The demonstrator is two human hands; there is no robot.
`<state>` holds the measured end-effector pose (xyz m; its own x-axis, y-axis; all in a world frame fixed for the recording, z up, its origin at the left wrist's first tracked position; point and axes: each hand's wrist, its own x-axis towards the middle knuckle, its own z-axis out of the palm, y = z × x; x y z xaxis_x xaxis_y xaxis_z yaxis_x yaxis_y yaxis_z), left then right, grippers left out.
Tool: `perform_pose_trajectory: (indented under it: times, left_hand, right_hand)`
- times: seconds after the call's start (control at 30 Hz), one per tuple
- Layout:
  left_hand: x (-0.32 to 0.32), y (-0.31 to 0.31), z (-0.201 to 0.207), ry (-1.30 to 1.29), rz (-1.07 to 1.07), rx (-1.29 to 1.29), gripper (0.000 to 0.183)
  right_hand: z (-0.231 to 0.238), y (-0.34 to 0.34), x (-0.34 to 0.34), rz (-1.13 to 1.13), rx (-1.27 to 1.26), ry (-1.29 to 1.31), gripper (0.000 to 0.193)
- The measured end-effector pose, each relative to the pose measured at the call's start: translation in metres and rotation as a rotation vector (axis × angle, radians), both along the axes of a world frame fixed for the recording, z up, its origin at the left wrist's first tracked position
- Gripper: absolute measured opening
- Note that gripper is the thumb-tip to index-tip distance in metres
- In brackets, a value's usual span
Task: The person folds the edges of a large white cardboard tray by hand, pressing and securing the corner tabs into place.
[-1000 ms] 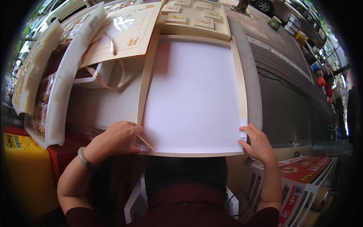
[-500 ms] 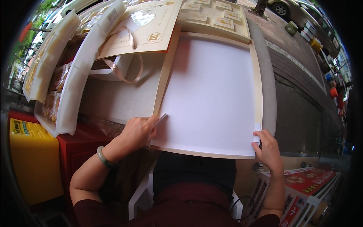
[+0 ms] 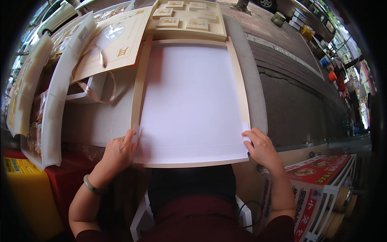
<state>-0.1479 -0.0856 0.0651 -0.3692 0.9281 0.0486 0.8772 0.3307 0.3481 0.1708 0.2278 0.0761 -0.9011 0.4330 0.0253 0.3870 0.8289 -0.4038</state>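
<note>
A large shallow cardboard box (image 3: 189,97), white inside with cream side walls, lies in front of me, its near end at my lap. At its near left corner, my left hand (image 3: 117,153) is closed in a pinch on a small white flap (image 3: 136,133) that stands at the side wall. Opposite it, my right hand (image 3: 262,147) pinches a matching white flap (image 3: 245,130) against the right wall, thumb inside and fingers outside. A low fold line crosses the white panel between the hands. My left fingertips are partly hidden.
Behind the box stands a cream tray (image 3: 219,30) with several small square boxes. To the left are a cream gift bag (image 3: 117,44) with ribbon handles and long white plastic trays (image 3: 66,97) of wrapped goods. A yellow crate (image 3: 28,185) stands lower left, a printed red-and-white carton (image 3: 298,193) lower right.
The view has swung right, so everything sits further left. My left hand has brought its flap from leaning inward to upright along the side wall. The right hand keeps its pinch.
</note>
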Motion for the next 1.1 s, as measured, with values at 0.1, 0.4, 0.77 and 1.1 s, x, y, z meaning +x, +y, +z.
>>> perform_pose_trajectory:
  times: [0.1,0.4,0.77,1.1]
  left_hand:
    - [0.000,0.003,0.000,-0.018,0.047,-0.057,0.033]
    - [-0.003,0.003,0.002,0.068,-0.088,-0.008,0.015]
    - [0.005,0.005,0.003,0.039,0.003,-0.001,0.016]
    - [0.001,0.001,0.003,-0.086,0.109,0.041,0.015]
  right_hand:
    - [-0.003,-0.001,0.004,-0.102,-0.083,0.040,0.030]
    - [-0.014,-0.003,0.009,-0.003,0.072,0.100,0.015]
    - [-0.030,-0.010,0.005,-0.143,0.085,0.196,0.027]
    - [-0.010,0.003,0.001,-0.335,-0.402,0.003,0.030]
